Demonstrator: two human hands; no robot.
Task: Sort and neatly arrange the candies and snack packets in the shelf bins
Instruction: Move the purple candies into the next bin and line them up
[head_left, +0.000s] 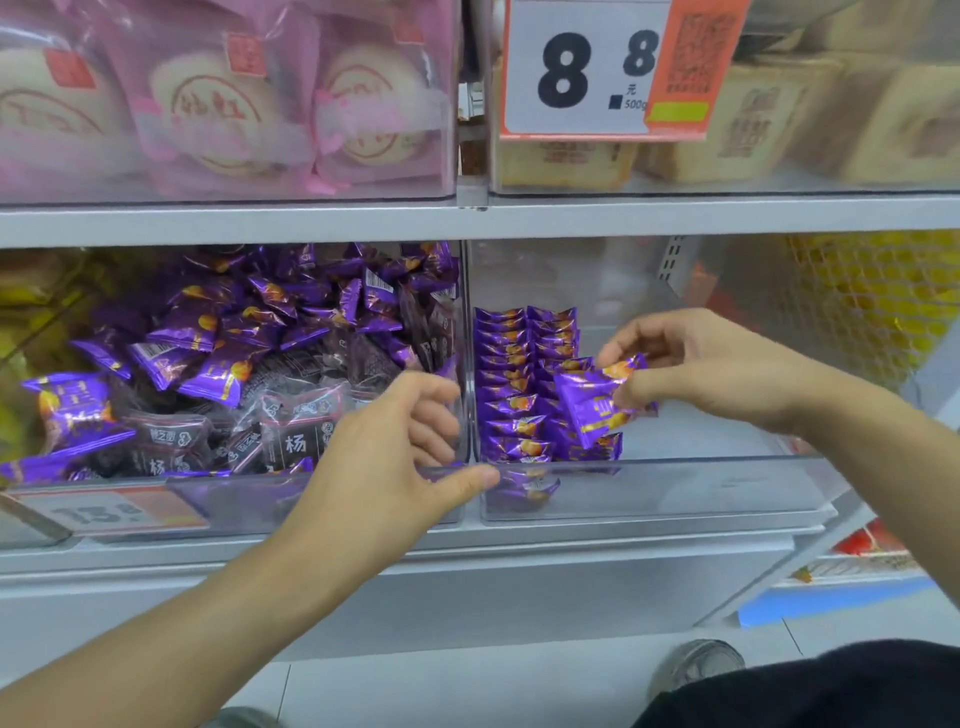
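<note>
Two clear bins sit side by side on the lower shelf. The left bin (317, 499) holds a loose heap of purple packets (202, 332) mixed with dark packets (296, 431), too jumbled to count. The right bin (675, 488) has two neat rows of purple packets (511, 395); those behind the hand are hidden. The right hand (691, 364) pinches one purple packet (597, 400) above the rows. The left hand (395, 452), fingers loosely curled, holds nothing, thumb on the bin rim.
</note>
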